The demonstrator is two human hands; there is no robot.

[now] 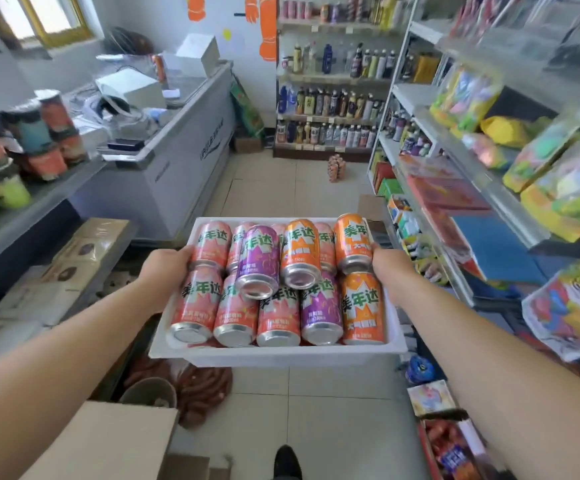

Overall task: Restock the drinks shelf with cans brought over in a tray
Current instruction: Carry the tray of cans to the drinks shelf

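Head view: the white tray (274,355) is held level in the air over the tiled floor (316,396), mid-aisle. Left hand (167,268) grips its left edge and right hand (390,268) its right edge. Thumbs lie at the rim; fingers underneath are hidden. Cans (278,317) lie on their sides in two rows, pink, purple and orange, with two stacked on top. Drinks shelf (330,109) stands at the aisle's far end, well apart from the tray. Chest freezer (184,161) is on the left.
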